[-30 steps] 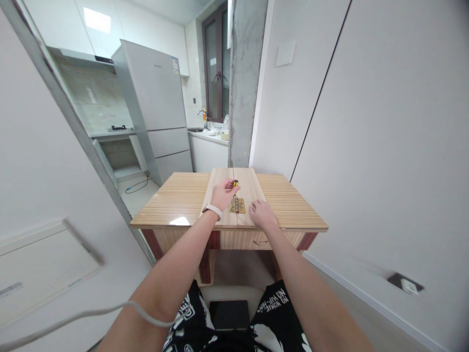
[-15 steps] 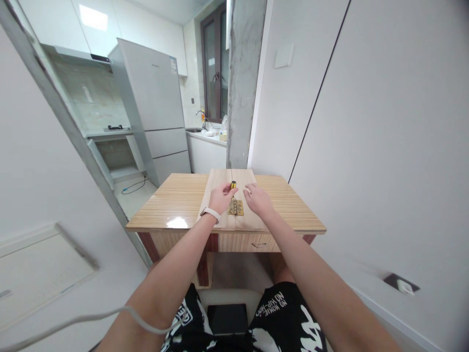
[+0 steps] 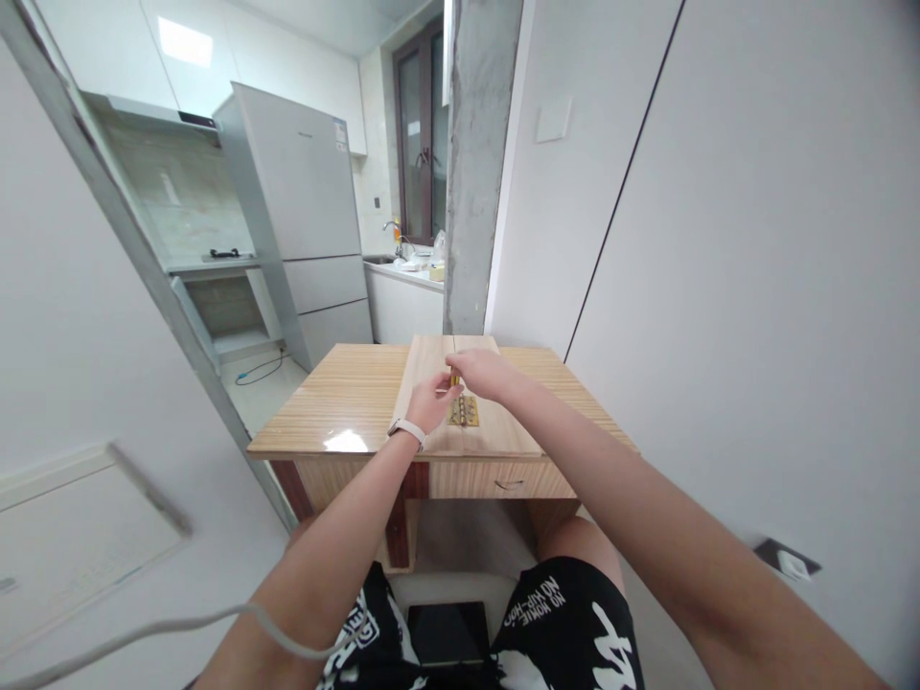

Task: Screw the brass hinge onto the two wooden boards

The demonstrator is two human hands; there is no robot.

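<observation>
A screwdriver [image 3: 454, 379] with a yellow and black handle stands upright over the far left part of a brass hinge [image 3: 464, 411]. My right hand [image 3: 481, 371] is closed on the top of its handle, coming in from above. Lower down, my left hand [image 3: 429, 402] has its fingers pinched around the screwdriver's lower part. The hinge lies opened flat across the seam between two pale wooden boards [image 3: 495, 436]. Screws show in its holes, though they are small and blurred. My fingers hide the screwdriver's tip.
The boards lie on a wooden table [image 3: 316, 407] with a drawer [image 3: 495, 479] in its front. A grey fridge [image 3: 309, 172] stands behind on the left, and a white wall [image 3: 690, 240] is close on the right. A pale cable [image 3: 265, 623] crosses my left arm.
My right hand has moved left and closed on the top of the screwdriver handle. My left hand stays at the screwdriver, slightly lower in view.
</observation>
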